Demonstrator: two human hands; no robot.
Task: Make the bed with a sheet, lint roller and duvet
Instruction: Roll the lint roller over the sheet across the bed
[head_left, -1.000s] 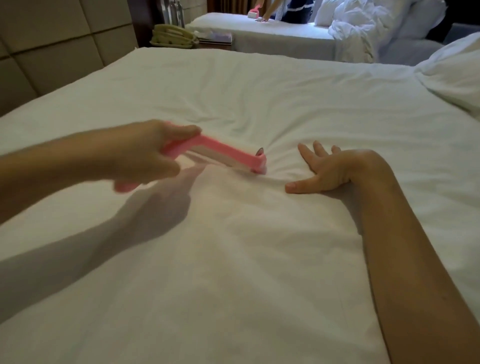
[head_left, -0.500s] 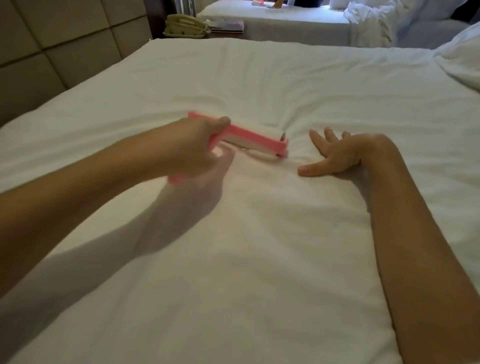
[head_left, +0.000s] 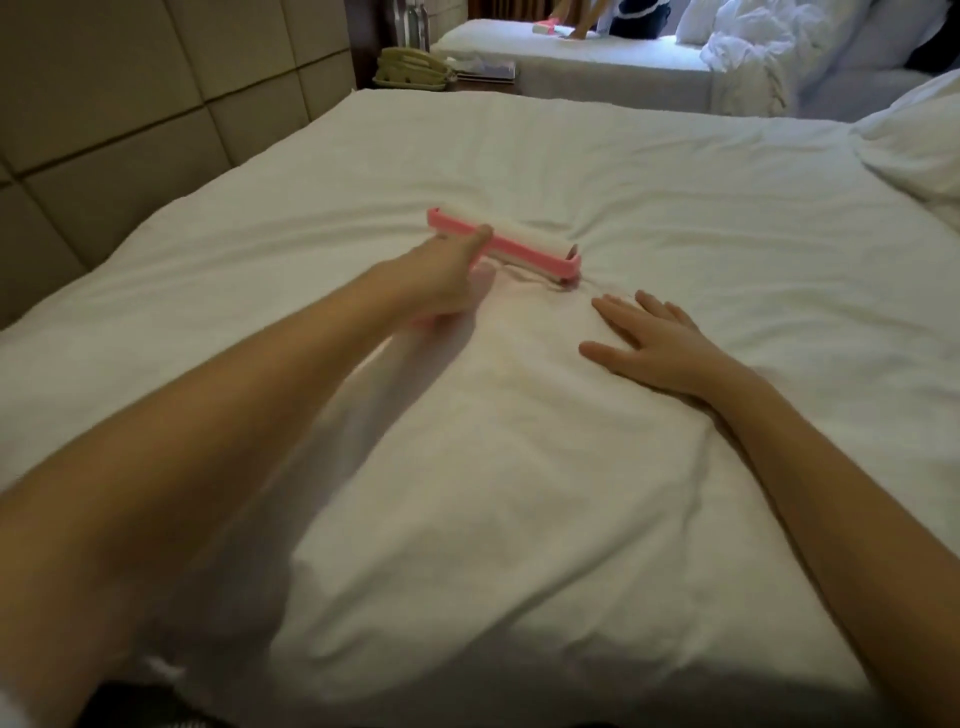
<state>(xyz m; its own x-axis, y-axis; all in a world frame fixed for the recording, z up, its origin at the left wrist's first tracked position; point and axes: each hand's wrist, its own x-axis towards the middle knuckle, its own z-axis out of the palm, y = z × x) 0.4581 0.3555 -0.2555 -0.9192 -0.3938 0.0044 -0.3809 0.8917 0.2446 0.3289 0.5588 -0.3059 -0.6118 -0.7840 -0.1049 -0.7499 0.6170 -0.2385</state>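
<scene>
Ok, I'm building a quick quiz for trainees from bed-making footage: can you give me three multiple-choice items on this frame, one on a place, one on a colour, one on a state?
1. Where is the right hand relative to the lint roller?
A. On top of it
B. Flat on the sheet, apart from the roller's end
C. Raised in the air above it

2. What colour is the lint roller's frame?
A. Blue
B. Green
C. Pink

3. What is the left hand doing?
A. Gripping the roller's handle
B. Lying open on the sheet
C. Pinching a fold of sheet

Answers:
1 B, the palm is down with fingers spread on the white sheet, with a gap to the roller.
2 C, a pink frame runs along a white roll.
3 A, the fingers curl round the pink handle.
</scene>
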